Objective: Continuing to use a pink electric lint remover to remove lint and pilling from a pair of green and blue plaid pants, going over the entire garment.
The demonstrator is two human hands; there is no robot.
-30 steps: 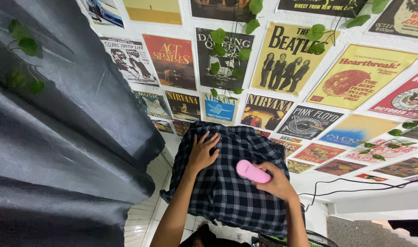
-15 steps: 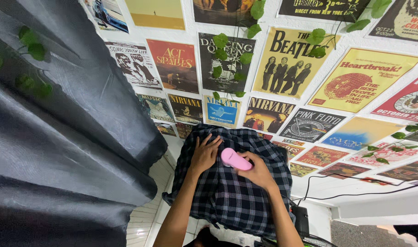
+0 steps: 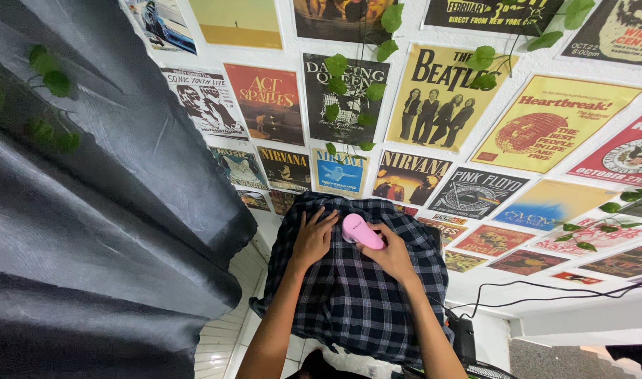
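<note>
Fingers (image 3: 374,236) of the right hand (image 3: 389,254) gripped a pink lint shaver (image 3: 361,231) against the checked shirt's (image 3: 363,302) upper edge, left hand (image 3: 312,238) spread flat beside it; most cloth below looked untreated.

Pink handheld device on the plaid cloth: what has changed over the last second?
The right hand has slid the pink oval handheld device up and leftward across the dark checked fabric, closer to the left hand. The grip on the device is unchanged, and the left hand stays flat on the fabric near its top edge.
</note>
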